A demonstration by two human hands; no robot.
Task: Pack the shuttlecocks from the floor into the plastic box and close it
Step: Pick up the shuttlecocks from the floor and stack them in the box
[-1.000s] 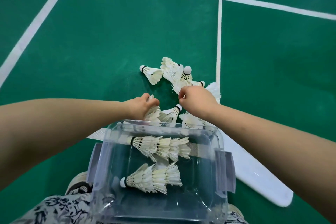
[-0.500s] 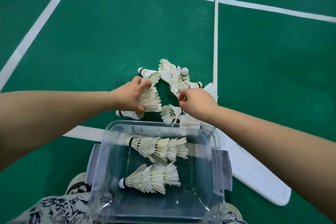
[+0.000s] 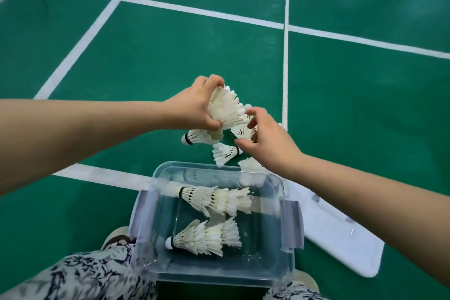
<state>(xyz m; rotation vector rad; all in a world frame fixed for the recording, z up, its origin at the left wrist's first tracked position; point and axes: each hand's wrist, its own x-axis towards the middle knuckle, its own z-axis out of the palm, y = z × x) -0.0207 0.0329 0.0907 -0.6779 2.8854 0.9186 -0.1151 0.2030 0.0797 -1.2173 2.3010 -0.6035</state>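
While left hand [image 3: 197, 107] clamps shuttlecocks [image 3: 225, 108], box [image 3: 283, 198] uncovered.

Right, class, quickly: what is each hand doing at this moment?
Left hand: closed around a bunch of shuttlecocks, lifted off the floor.
Right hand: fingers curled among the loose shuttlecocks on the floor; any grip cannot be told.

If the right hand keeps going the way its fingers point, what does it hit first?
Probably the nested white feather shuttlecocks gripped in the left hand. The right hand points up and left with its fingertips already at their skirts, though depth is hard to judge from above.
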